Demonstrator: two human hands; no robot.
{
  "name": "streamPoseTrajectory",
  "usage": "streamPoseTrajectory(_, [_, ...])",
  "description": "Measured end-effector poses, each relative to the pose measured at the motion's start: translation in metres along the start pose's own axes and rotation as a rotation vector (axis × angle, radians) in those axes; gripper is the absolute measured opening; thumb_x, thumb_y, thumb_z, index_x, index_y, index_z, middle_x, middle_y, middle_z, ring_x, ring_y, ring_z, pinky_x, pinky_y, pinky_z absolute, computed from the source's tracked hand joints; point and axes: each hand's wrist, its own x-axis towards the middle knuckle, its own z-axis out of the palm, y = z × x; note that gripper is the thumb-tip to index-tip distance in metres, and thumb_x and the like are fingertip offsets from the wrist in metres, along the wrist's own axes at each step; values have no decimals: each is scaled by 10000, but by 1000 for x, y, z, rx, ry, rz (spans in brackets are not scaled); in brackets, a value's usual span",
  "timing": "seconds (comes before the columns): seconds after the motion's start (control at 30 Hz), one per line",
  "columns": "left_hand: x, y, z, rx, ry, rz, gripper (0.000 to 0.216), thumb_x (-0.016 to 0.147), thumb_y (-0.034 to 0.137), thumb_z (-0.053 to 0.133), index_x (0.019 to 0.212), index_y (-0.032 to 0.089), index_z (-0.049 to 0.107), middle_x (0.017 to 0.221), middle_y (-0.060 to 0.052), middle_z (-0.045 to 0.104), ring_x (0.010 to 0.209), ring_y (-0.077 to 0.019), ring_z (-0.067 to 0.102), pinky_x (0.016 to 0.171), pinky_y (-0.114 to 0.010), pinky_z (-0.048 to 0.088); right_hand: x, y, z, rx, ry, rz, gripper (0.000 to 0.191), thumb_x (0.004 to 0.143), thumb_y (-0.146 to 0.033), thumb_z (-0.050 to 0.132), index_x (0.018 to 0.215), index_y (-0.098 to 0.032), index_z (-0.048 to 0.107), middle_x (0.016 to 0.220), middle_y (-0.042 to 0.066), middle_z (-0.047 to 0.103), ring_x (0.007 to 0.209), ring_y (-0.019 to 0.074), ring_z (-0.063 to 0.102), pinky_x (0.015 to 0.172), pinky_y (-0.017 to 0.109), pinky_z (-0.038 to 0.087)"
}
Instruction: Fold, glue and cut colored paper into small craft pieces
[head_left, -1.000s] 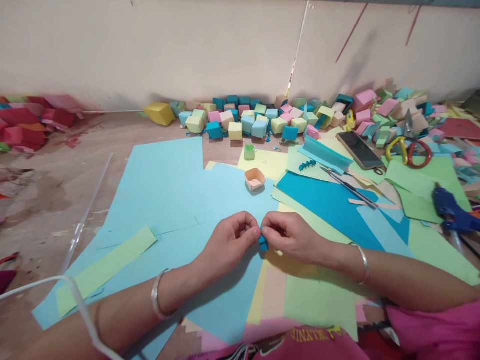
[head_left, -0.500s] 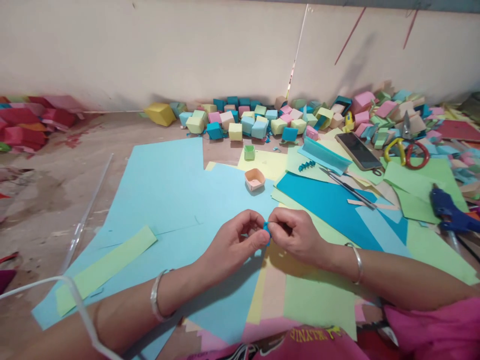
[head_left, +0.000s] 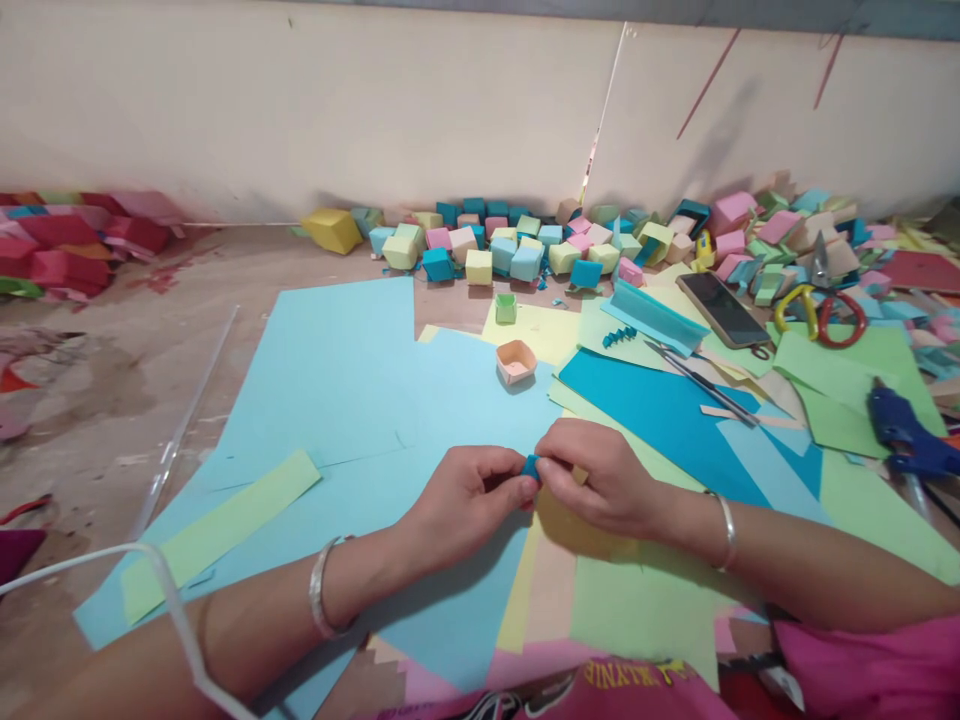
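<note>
Between my two hands, over the paper sheets, is a small folded piece of blue paper (head_left: 531,466). My left hand (head_left: 476,500) pinches it from the left with thumb and fingers. On the other side, my right hand (head_left: 592,470) has its thumb and forefinger closed on the same piece. Much of the piece is covered by fingertips, so its full shape cannot be made out. Just beyond the hands stands an open peach paper box (head_left: 516,362), and behind that a smaller green paper box (head_left: 505,308). A large light blue sheet (head_left: 345,380) lies beneath my left arm.
Folded paper cubes (head_left: 478,267) line the wall. At right are a phone (head_left: 722,310), yellow-and-red-handled scissors (head_left: 819,312), slim pointed scissors (head_left: 705,385) and a blue glue gun (head_left: 911,430). A green strip (head_left: 221,535) lies left; a white cable (head_left: 169,600) crosses before my left forearm.
My fingers have shifted on the blue paper piece, and more of its upper face now shows. My left hand's fingers sit lower and flatter. The whole view has moved slightly.
</note>
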Motion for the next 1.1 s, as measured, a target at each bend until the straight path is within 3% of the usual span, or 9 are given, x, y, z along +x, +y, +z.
streamPoseTrajectory(0.13, [0, -5, -3, 180, 2, 98, 328, 831, 287, 535, 534, 148, 514, 528, 36, 418, 540, -91, 354, 508, -234, 243, 2, 3, -7, -151, -164, -127, 239, 919, -300, 465, 710, -188, 496, 632, 3, 480, 619, 139, 380, 580, 288, 286])
streamPoseTrajectory(0.23, [-2, -5, -4, 254, -22, 213, 338, 825, 228, 526, 506, 147, 449, 525, 49, 340, 526, -78, 314, 502, -230, 227, 3, 2, -6, -71, -242, -131, 288, 918, -242, 419, 634, -209, 387, 592, -27, 391, 580, 125, 316, 565, 285, 258])
streamPoseTrajectory(0.33, [-6, -3, -1, 254, -30, 317, 324, 823, 175, 522, 512, 146, 436, 525, 54, 336, 515, -69, 319, 499, -215, 242, 3, -2, -3, 35, -191, -195, 294, 860, -166, 413, 611, -224, 267, 562, -41, 316, 555, 121, 278, 553, 282, 245])
streamPoseTrajectory(0.43, [-9, 0, 1, 270, 11, 413, 306, 831, 136, 528, 531, 143, 469, 520, 54, 386, 503, -60, 352, 493, -198, 257, 3, -5, 0, 61, -78, -241, 301, 830, -137, 421, 607, -229, 242, 541, -46, 287, 537, 123, 265, 541, 277, 244])
streamPoseTrajectory(0.53, [-7, -2, 1, 365, 83, 491, 285, 863, 138, 522, 579, 140, 543, 528, 39, 476, 507, -66, 410, 501, -197, 288, 3, -3, 0, 31, -11, -261, 305, 875, -152, 430, 603, -227, 313, 537, -39, 327, 539, 127, 288, 542, 275, 260])
streamPoseTrajectory(0.63, [-1, -8, -2, 514, 253, 539, 245, 888, 190, 555, 659, 136, 623, 560, 12, 564, 524, -87, 457, 520, -217, 319, 4, 6, 0, -54, 36, -275, 261, 944, -198, 427, 687, -203, 470, 573, -10, 444, 576, 137, 364, 562, 280, 291])
streamPoseTrajectory(0.77, [7, -14, -8, 466, 309, 433, 85, 832, 227, 676, 855, 150, 702, 644, -1, 671, 553, -102, 545, 546, -218, 391, 3, 17, 1, -230, 124, -271, 244, 979, -243, 442, 779, -173, 562, 626, 23, 537, 620, 149, 448, 580, 291, 321])
streamPoseTrajectory(1.0, [9, -17, -13, 330, 420, 279, 145, 818, 178, 632, 923, 179, 733, 798, -33, 738, 617, -118, 599, 609, -251, 486, 1, 23, -4, -471, 145, -420, 84, 929, -180, 560, 874, -152, 617, 738, 47, 633, 719, 158, 547, 634, 310, 381])
streamPoseTrajectory(1.1, [9, -16, -12, 154, 419, 208, 278, 791, 182, 651, 1066, 181, 691, 878, -40, 733, 632, -118, 616, 596, -253, 512, 0, 23, -5, -565, 170, -461, 29, 903, -162, 597, 897, -160, 625, 768, 46, 649, 750, 160, 560, 649, 317, 389])
